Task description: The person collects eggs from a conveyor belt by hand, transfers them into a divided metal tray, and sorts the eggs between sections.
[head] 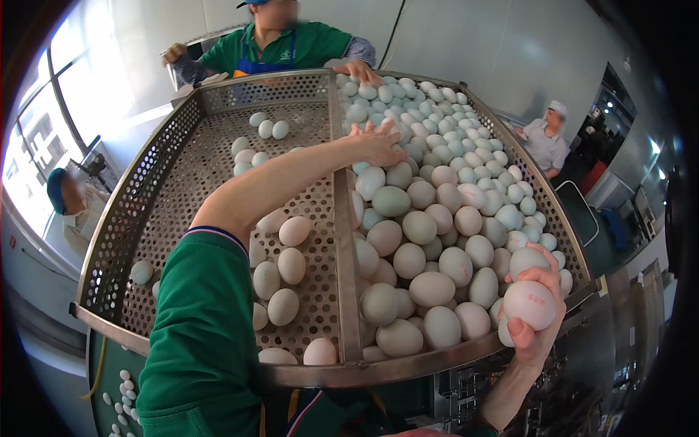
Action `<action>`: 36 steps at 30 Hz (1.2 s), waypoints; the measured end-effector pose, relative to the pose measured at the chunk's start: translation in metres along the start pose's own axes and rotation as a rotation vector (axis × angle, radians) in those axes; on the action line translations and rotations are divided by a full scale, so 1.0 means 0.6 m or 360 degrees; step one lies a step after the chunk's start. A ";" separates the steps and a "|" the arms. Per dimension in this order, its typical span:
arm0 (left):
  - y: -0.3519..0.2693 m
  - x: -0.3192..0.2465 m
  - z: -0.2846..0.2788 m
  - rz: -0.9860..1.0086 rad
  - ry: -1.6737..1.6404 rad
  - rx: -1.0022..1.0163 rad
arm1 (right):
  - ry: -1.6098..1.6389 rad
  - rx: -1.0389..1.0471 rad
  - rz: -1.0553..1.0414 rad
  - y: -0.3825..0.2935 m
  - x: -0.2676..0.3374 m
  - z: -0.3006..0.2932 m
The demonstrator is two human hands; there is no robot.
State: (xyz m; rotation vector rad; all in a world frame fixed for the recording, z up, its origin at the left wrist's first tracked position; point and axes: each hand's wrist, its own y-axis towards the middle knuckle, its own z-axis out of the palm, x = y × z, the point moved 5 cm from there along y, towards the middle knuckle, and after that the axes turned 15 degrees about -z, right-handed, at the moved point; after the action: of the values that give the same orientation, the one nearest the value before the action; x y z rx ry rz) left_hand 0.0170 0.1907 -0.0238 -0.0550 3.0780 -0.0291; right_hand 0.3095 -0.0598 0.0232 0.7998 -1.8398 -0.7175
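Observation:
Many pale white, greenish and pinkish eggs (pixel 419 226) fill the right compartment of a perforated metal tray (pixel 345 262). My left arm, in a green sleeve, reaches across the left compartment and the divider; my left hand (pixel 379 145) lies palm down on eggs in the right compartment, fingers spread. Whether it grips an egg there is hidden. At the near right corner my right hand (pixel 538 328) is closed around several eggs; the front one, a whitish egg (pixel 528 305), bears a red stamp. Scattered eggs (pixel 291 265) lie in the left compartment, partly behind my arm.
Across the tray stands a co-worker in green (pixel 273 46), one hand (pixel 359 71) at the far eggs. Another person (pixel 73 207) is at the left, a third (pixel 546 136) at the right. Below left, more eggs (pixel 124 396) lie on a green surface. Metal machinery (pixel 469 390) sits below the tray's near rim.

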 end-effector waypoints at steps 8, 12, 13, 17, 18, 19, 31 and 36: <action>0.030 0.004 0.007 0.0121 -0.0115 -0.0011 | 0.0002 -0.0078 0.0017 0.007 0.003 0.007; 0.010 -0.009 0.001 0.0144 -0.0035 0.0135 | 0.0008 -0.0099 0.0085 0.008 0.002 0.001; 0.004 -0.010 0.000 0.0095 -0.0043 0.0138 | 0.0005 -0.0012 0.0135 0.011 0.001 0.001; 0.000 0.010 0.003 0.0059 -0.0074 0.0113 | -0.0065 0.0265 0.0006 0.095 -0.010 0.021; 0.001 0.009 -0.002 0.0053 -0.0077 0.0114 | -0.0127 0.0345 -0.0147 0.145 -0.006 0.034; 0.002 0.014 -0.007 0.0047 -0.0223 0.0139 | -0.0149 0.0382 -0.0274 0.196 -0.017 0.059; -0.308 0.268 -0.174 -0.0055 -0.0943 -0.0373 | -0.1074 0.0887 0.0375 0.321 -0.349 0.319; -0.480 0.338 -0.144 -0.0250 -0.1066 -0.0308 | -0.1184 0.1189 0.0134 0.331 -0.326 0.336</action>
State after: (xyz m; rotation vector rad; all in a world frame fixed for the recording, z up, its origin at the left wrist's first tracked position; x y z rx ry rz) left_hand -0.1808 -0.1029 0.0558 -0.2574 2.3915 0.2303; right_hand 0.1430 0.2402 -0.0024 0.9812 -2.8788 -0.2515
